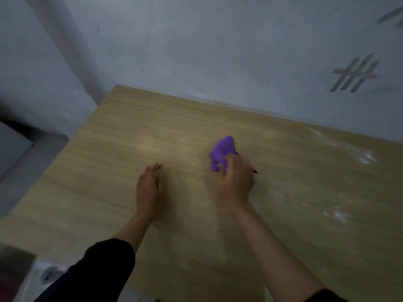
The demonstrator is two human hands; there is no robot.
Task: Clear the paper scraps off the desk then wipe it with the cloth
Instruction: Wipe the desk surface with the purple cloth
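Observation:
A light wooden desk (pixel 109 171) fills most of the view. My right hand (pixel 236 177) presses a bunched purple cloth (pixel 221 152) onto the desk near its middle, fingers closed over the cloth's near part. My left hand (pixel 149 188) lies flat on the desk to the left of the cloth, fingers together and holding nothing. White dusty smears (pixel 340 147) mark the desk's right side. No paper scraps show on the desk.
A grey wall (pixel 218 51) runs along the desk's far edge, with pale tally-like marks (pixel 355 75) at the right. The desk's left edge drops to a dark floor area (pixel 19 149). A small dark object (pixel 254 171) peeks out beside my right hand.

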